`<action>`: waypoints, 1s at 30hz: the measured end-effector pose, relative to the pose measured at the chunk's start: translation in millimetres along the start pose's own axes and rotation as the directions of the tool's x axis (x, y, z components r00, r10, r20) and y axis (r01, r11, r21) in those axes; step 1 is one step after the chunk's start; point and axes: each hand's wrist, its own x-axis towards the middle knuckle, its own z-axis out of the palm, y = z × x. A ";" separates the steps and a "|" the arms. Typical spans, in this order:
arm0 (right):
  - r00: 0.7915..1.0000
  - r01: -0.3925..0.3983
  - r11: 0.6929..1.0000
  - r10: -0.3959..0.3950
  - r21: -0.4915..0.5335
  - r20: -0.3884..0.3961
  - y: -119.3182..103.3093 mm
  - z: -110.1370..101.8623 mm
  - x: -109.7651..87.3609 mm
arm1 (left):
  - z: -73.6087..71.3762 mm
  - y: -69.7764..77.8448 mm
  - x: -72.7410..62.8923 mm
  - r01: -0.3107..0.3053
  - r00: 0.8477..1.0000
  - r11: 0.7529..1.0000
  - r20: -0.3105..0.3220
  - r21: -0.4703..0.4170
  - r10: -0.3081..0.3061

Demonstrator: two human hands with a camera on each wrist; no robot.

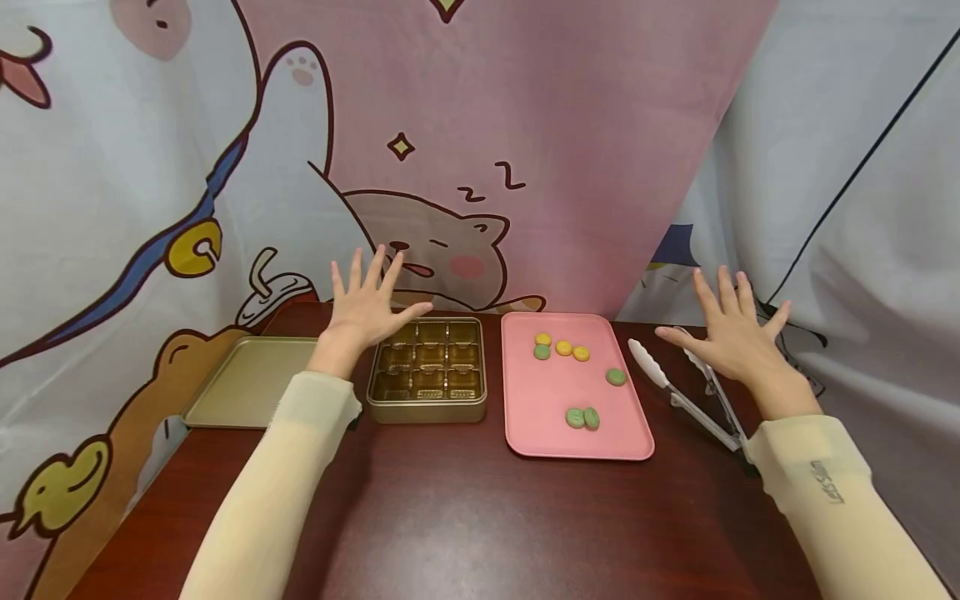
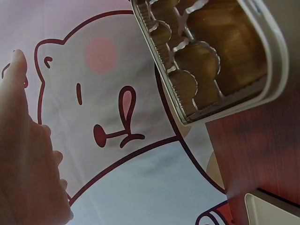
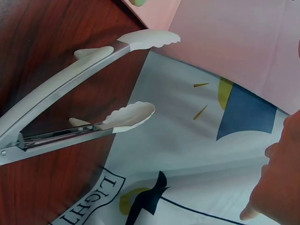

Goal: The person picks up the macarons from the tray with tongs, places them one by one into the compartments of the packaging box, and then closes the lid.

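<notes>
Tongs (image 3: pixel 70 80) lie parted on the desk (image 1: pixel 450 517), below and left of the right hand (image 1: pixel 738 337), their long axis running forward and leftward from near its sleeve (image 1: pixel 813 467); that hand is nearer, its grip empty, fingers (image 1: pixel 727 289) spread, arm outstretched. Past the pink tray (image 1: pixel 540 404), the left hand (image 1: pixel 360 315), likewise empty and splayed, hovers near the divided tin (image 1: pixel 427 412).

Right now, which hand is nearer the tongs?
Right. The right hand is raised just beside the tongs, not holding them; the left hand is far across, by the tin.
</notes>
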 end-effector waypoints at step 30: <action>0.997 -0.074 0.994 0.072 0.082 0.030 29.4 30.0 -25.2 | 10.3 -13.1 -31.5 -0.007 1.000 0.999 -0.003 -0.036 0.006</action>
